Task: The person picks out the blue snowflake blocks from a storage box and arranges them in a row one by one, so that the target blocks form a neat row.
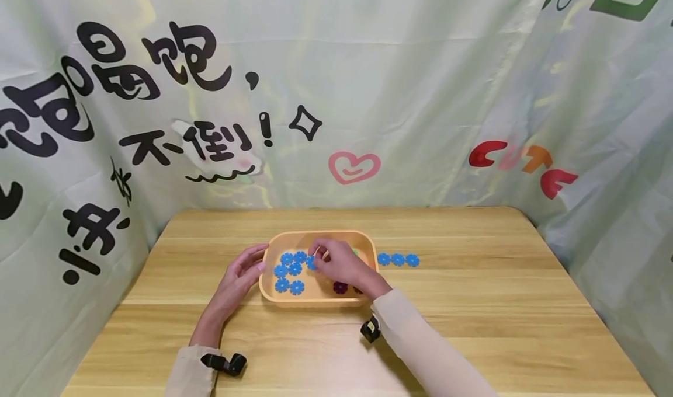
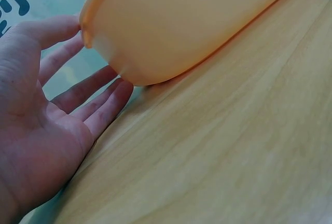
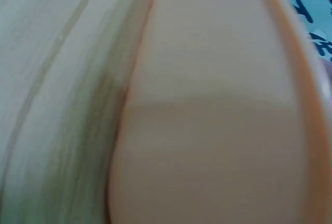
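Note:
A peach-orange plastic tray (image 1: 318, 301) lies on the table with several blue notched discs (image 1: 282, 284), like flower-shaped linking pieces, in its left part. My left hand (image 2: 46, 105) touches the tray's left end, the fingers fairly straight against its rim and wall. Over the tray, my right hand (image 1: 339, 264) pinches a blue notched disc (image 1: 311, 263) between thumb and fingers, partly hidden by them. Dark purple discs (image 1: 340, 288) and a bit of a green piece (image 1: 356, 252) show around the right hand. The right wrist view holds only the tray's outer wall (image 3: 212, 130) and the table.
A row of 3 blue discs (image 1: 398, 260) lies on the wooden table (image 1: 473, 303) just right of the tray. Behind and beside the table hangs a printed cloth (image 1: 410, 93). Black wrist cameras (image 1: 226, 364) sit on both sleeves.

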The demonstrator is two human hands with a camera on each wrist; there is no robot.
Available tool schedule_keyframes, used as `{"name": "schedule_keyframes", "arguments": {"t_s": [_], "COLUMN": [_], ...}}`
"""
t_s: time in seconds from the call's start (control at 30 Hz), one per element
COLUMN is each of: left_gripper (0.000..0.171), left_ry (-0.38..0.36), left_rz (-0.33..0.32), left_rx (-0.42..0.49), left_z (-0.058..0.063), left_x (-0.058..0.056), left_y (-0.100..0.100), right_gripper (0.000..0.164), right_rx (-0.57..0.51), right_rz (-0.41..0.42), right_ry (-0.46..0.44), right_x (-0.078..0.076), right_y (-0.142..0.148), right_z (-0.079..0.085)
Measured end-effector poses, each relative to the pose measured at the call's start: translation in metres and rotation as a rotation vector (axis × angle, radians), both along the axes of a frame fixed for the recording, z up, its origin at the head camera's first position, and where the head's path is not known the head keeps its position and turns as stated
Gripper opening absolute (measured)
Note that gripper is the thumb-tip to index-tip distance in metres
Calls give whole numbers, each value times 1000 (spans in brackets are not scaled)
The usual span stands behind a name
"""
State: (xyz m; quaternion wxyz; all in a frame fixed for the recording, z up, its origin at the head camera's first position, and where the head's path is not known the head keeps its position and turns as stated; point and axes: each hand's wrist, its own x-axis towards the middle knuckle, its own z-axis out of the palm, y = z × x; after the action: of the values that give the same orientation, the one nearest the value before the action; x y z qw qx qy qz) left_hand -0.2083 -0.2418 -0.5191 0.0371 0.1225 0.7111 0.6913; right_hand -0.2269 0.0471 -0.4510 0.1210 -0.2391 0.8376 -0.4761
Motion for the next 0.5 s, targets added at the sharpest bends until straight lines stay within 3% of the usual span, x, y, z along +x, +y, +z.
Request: {"name": "schedule_keyframes", "arguments": {"t_s": [0.3, 0.5], "left_gripper": [46, 46], "left_ry": [-18, 0], "left_rz": [13, -4], "left_rx": [3, -6], "left_z": [0, 0], "left_x": [3, 1], "left_y": [0, 0], "right_gripper": [15, 19], "right_rx": [-56, -107], "right_rz": [-44, -66], "right_ry": [19, 97], "right_x": [12, 14], "right_y": [15, 29], "right_z": [11, 18]}}
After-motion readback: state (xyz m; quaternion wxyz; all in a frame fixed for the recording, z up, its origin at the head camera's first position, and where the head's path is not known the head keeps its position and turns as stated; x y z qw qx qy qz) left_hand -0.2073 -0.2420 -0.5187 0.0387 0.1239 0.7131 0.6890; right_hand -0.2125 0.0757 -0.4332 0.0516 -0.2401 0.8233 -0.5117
